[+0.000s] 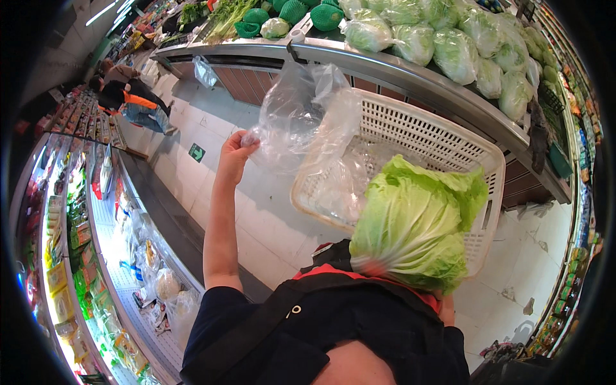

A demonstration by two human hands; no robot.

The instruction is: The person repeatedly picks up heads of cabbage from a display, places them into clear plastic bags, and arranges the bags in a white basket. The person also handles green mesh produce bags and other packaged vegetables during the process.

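My left hand [239,152], stretched out, pinches a bunched end of a clear plastic bag [291,118]. The thin film spreads between the hand and a plastic crate [433,122], close below the counter edge; whether it is fastened there I cannot tell. A large, leafy green Chinese cabbage [414,216], bare of wrapping, is held up close before my chest, stem end towards me. My right hand is almost wholly hidden under its leaves; only the right forearm [447,310] shows. Below the cabbage, the white slotted crate has more clear film [337,185] in it.
Wrapped cabbages [455,53] lie piled on the metal-edged counter [409,70] ahead. Vegetables in green foam nets [327,17] are beside them. A lit refrigerated shelf [108,231] runs along the left. Two people [134,98] are in the aisle at the far left.
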